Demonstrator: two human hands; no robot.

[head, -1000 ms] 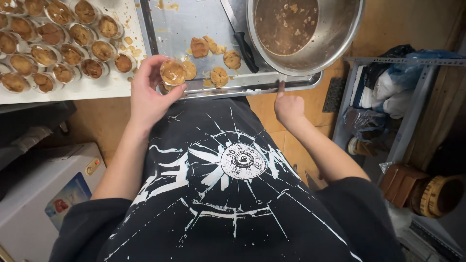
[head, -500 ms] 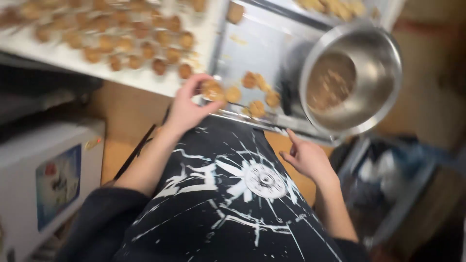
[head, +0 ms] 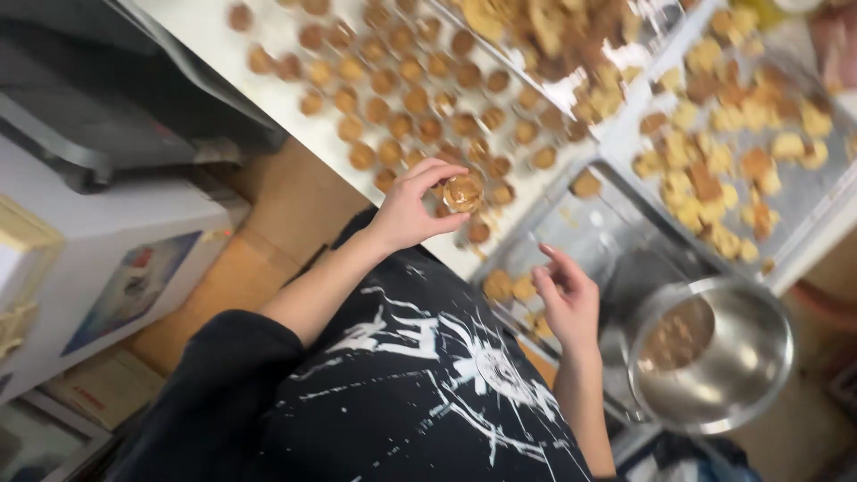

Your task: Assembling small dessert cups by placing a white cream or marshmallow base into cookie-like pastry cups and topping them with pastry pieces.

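My left hand (head: pixel 412 208) pinches a small round filled cup (head: pixel 462 191) between thumb and fingers, just above the near edge of a white board (head: pixel 277 36) covered with rows of several similar brown cups. My right hand (head: pixel 568 297) hovers with fingers loosely spread over a metal tray (head: pixel 607 241), holding nothing. A few round brown pieces (head: pixel 511 286) lie on that tray just left of this hand. A steel bowl (head: pixel 750 375) with brown filling stands to the right of my right hand.
Farther along the counter, a second tray (head: pixel 839 192) holds several tan and brown pastry pieces. A white box (head: pixel 107 268) and a grey machine (head: pixel 116 98) sit to the left, below the counter. Wooden floor shows beneath.
My left hand has carried the cup from the metal tray over to the board of cups. My right hand has risen from the tray's edge. The camera view has swung and tilted.
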